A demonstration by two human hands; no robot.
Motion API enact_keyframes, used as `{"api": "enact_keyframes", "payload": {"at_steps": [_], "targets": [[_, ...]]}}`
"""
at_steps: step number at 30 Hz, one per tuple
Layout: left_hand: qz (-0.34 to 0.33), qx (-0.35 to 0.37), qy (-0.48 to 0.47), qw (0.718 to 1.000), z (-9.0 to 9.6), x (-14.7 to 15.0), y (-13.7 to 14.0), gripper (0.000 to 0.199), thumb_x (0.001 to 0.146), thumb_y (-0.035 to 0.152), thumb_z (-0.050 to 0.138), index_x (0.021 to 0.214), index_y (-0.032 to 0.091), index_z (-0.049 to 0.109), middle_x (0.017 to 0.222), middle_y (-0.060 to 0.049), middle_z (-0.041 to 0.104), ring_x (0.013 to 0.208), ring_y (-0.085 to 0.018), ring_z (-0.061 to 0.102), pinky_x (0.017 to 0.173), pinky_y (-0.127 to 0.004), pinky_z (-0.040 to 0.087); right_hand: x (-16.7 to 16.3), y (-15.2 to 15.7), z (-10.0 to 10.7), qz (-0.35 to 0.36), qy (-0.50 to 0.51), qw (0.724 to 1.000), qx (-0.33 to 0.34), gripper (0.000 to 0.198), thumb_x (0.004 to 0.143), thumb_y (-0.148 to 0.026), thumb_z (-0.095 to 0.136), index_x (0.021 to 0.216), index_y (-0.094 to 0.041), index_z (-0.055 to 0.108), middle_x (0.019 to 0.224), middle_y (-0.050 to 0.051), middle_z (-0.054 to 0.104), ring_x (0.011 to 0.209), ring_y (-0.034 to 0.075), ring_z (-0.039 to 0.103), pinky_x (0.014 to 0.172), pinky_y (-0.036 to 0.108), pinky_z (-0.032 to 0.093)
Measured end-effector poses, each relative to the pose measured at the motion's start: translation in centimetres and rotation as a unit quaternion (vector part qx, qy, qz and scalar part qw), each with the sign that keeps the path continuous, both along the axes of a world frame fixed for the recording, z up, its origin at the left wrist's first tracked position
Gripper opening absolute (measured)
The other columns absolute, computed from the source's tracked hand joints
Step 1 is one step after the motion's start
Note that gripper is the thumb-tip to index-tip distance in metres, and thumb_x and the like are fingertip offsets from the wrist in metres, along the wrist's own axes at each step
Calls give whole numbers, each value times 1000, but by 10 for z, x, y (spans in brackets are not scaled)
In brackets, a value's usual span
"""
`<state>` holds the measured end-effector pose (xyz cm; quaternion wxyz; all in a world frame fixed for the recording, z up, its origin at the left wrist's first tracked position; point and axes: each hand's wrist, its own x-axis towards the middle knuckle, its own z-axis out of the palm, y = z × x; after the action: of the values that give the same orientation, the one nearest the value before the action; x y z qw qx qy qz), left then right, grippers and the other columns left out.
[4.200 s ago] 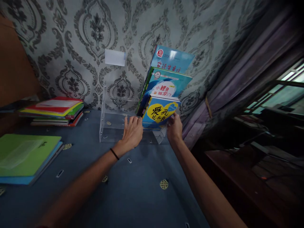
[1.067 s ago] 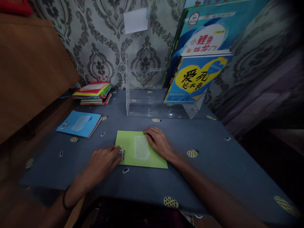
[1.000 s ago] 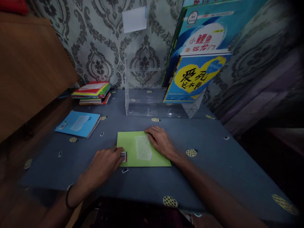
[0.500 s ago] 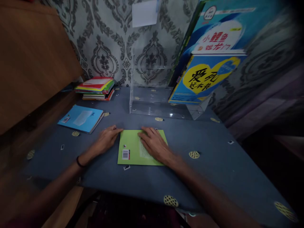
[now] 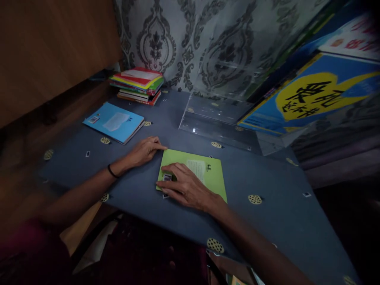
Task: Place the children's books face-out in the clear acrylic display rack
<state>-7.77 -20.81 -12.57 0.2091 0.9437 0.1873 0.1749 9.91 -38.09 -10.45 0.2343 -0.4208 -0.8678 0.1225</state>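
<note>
A green book [image 5: 216, 177] lies flat on the table, its barcode side up. At its far left corner, my left hand [image 5: 145, 151] is closed, with the index finger and thumb tips pinched at the book's edge. My right hand [image 5: 185, 186] rests over the near left part of the cover with the fingers spread, partly covering the barcode. Left of the green book, beyond my left forearm, is a blue book [image 5: 115, 122], lying flat.
Behind the blue book rises a stack of colourful books [image 5: 138, 85]. A clear acrylic stand [image 5: 219, 128] at the back holds upright books, with a blue and yellow one [image 5: 308, 95] in front. The table cloth [image 5: 285, 221] is grey-blue. A wooden panel [image 5: 56, 51] stands at the left.
My right hand has slid from the upper middle of the green book toward its near left corner. My left hand stays at the far left corner. The view has turned and tilted.
</note>
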Motion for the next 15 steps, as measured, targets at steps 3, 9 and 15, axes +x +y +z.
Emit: {"api": "enact_keyframes", "payload": {"at_steps": [3,9,15], "targets": [[4,5,3,1000,0,0,0,42,100,14,38,123,24,72,96,-6,64,94,-16,58,82,-27,46,0,-2,0,15,-2,1000,-4,29,104,-36,49,119,-27,73,123,11,61,116,25,55,98,47,49],[-5,20,-12,1000,-3,-1,-1,42,101,13,38,123,24,72,96,-6,63,93,-17,57,80,-27,45,0,-1,-3,21,4,1000,-3,29,103,-34,50,120,-27,73,122,12,62,114,26,56,96,45,49],[-18,32,-45,998,-7,-1,0,39,101,14,39,119,23,73,92,-5,62,89,-16,57,76,-26,44,0,2,-4,8,13,1000,10,29,103,-31,51,121,-23,72,120,13,62,113,24,56,95,43,49]]}}
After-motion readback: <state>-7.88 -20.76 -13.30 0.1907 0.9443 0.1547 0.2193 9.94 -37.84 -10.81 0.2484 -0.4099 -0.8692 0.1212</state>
